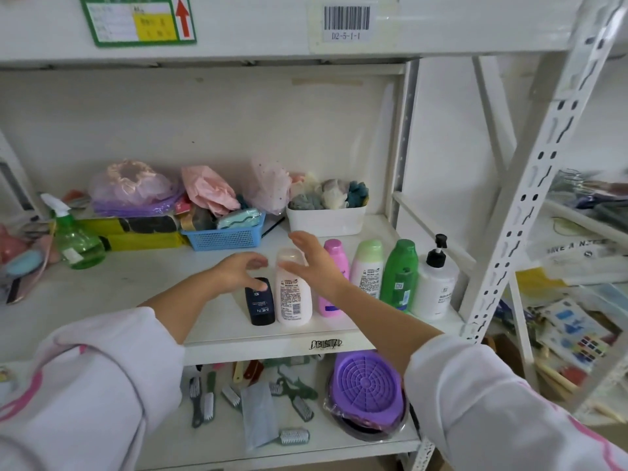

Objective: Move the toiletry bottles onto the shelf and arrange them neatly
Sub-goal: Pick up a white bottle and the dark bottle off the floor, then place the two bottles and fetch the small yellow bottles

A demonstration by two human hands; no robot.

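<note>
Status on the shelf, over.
Both hands open: left hand over dark bottle, right hand beside pale pink bottle. Six bottles upright in row. Nothing blocking.

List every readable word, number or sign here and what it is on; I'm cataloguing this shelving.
"D2-5-1-1": white barcode label on the upper shelf beam.
"MEN", upside down: dark blue tube.
Red up arrow: green-bordered sign; its other text is blurred.
"AVE A N": partly visible on a white bag.
Bottle labels and the shelf-edge sticker: unreadable.
</note>
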